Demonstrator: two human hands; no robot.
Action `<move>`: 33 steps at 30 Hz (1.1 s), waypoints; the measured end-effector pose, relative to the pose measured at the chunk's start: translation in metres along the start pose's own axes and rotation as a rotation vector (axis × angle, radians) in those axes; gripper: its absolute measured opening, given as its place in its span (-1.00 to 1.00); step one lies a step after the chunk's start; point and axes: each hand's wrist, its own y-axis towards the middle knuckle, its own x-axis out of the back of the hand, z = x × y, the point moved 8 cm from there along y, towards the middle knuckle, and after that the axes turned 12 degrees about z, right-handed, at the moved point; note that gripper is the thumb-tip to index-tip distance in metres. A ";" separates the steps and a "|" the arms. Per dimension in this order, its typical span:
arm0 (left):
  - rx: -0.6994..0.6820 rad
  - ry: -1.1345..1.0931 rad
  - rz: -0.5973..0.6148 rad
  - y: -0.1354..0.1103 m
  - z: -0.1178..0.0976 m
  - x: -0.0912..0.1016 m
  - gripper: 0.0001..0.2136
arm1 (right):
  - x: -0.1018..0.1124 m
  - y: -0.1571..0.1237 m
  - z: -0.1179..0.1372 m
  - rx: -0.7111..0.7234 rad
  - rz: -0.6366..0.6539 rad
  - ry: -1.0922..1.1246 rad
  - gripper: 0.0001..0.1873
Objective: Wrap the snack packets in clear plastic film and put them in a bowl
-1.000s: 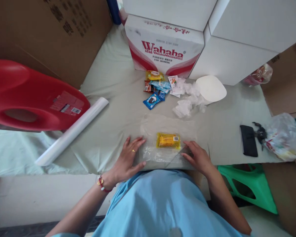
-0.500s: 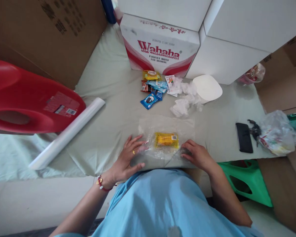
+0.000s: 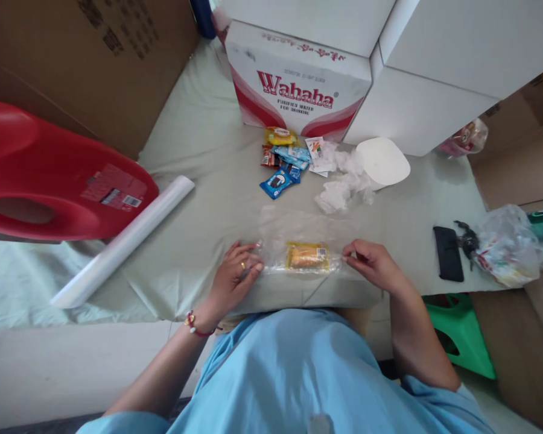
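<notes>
In front of me a sheet of clear plastic film (image 3: 274,224) lies on the cloth-covered table. A small snack in yellow wrapping (image 3: 306,256) rests near the film's front edge and looks partly covered by it. My left hand (image 3: 235,274), with a ring on one finger, is closed at the film's left edge, thumb and fingers drawn together. At the right edge my right hand (image 3: 371,264) pinches the film between thumb and forefinger. Neither hand touches the snack.
Wrapped snacks (image 3: 280,163), crumpled plastic (image 3: 339,191) and a white lid-like piece (image 3: 382,163) lie before a Wahaha carton (image 3: 298,84). Left are a film roll (image 3: 127,241) and red jug (image 3: 67,175). Right are a black phone (image 3: 448,253), keys (image 3: 468,241) and plastic bag (image 3: 509,244).
Both hands have closed from a looser pose onto the film's edges, the right one moving outward to the right. The film's front edge has shifted up over the snack.
</notes>
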 end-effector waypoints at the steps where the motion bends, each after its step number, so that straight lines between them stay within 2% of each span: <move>1: 0.035 0.011 -0.041 0.003 0.004 0.001 -0.72 | 0.004 0.010 -0.004 -0.010 -0.029 -0.021 -0.72; 3: 0.114 0.046 -0.135 0.009 0.013 0.004 -0.73 | 0.008 0.031 -0.015 -0.029 -0.068 -0.082 -0.76; 6: 0.204 0.102 -0.270 0.018 0.025 0.010 -0.76 | 0.004 0.055 -0.030 -0.102 -0.049 -0.259 -0.83; 8: 0.248 0.137 -0.365 0.021 0.030 0.023 -0.73 | 0.002 0.063 -0.033 -0.154 -0.025 -0.386 -0.84; 10: 0.296 0.185 -0.492 0.017 0.029 0.044 -0.71 | 0.008 0.065 -0.026 -0.169 -0.048 -0.458 -0.81; 13: 0.322 0.303 -0.701 0.003 0.005 0.078 -0.79 | 0.019 0.069 -0.002 -0.110 -0.118 -0.474 -0.74; 15: 0.231 0.377 -0.733 0.001 -0.025 0.085 -0.86 | 0.016 0.079 0.016 -0.032 -0.088 -0.471 -0.72; 16: 0.141 0.389 -0.682 0.005 -0.043 0.080 -0.87 | 0.010 0.087 0.023 0.011 -0.053 -0.477 -0.71; 17: 0.035 0.385 -0.581 0.012 -0.060 0.068 -0.86 | 0.003 0.095 0.029 0.049 -0.019 -0.489 -0.69; 19: -0.119 0.350 -0.332 0.028 -0.087 0.033 -0.79 | -0.012 0.113 0.035 0.084 0.018 -0.534 -0.55; 22: -0.091 0.378 -0.019 0.053 -0.095 -0.022 -0.72 | -0.026 0.136 0.028 0.023 0.026 -0.596 -0.36; 24: -0.023 0.405 0.135 0.066 -0.088 -0.047 -0.74 | -0.031 0.146 0.021 -0.020 0.062 -0.592 -0.49; 26: 0.031 0.405 0.206 0.074 -0.078 -0.057 -0.76 | -0.031 0.149 0.018 -0.020 0.110 -0.546 -0.74; 28: 0.050 0.394 0.213 0.077 -0.072 -0.056 -0.77 | -0.027 0.147 0.020 0.009 0.121 -0.476 -0.88; 31: 0.029 0.393 0.190 0.077 -0.069 -0.054 -0.80 | -0.018 0.128 0.033 0.090 0.077 -0.390 -0.87; 33: 0.025 0.389 0.116 0.075 -0.067 -0.052 -0.82 | -0.024 0.109 0.045 0.162 0.083 -0.382 -0.81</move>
